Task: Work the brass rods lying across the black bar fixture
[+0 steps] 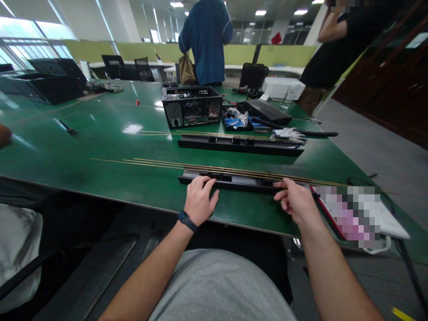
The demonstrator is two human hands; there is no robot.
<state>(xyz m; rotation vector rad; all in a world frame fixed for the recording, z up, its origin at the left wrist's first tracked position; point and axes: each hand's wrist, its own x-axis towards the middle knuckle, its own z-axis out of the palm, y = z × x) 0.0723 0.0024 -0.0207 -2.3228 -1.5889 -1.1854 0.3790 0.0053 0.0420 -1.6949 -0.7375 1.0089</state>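
Note:
In front of me a long black channel-shaped strip (pixel 247 183) lies on the green table, with black fittings inside it. Several thin gold-coloured rods (pixel 160 165) run lengthwise over it and reach past both ends. My left hand (pixel 199 200), with a dark watch at the wrist, has its fingertips at the strip's near rim and its thumb apart. Toward the strip's right part, my right hand (pixel 296 200) has its index finger reaching to the rim and its other fingers loosely bent. Neither hand visibly grips anything.
A second black strip (pixel 240 146) with rods lies farther back. Behind it are an opened computer case (pixel 192 107) and a tray of gloves (pixel 237 118). A white bag-like item (pixel 391 218) lies right. Two people (pixel 207 40) stand beyond; another person's hand (pixel 4 135) shows left.

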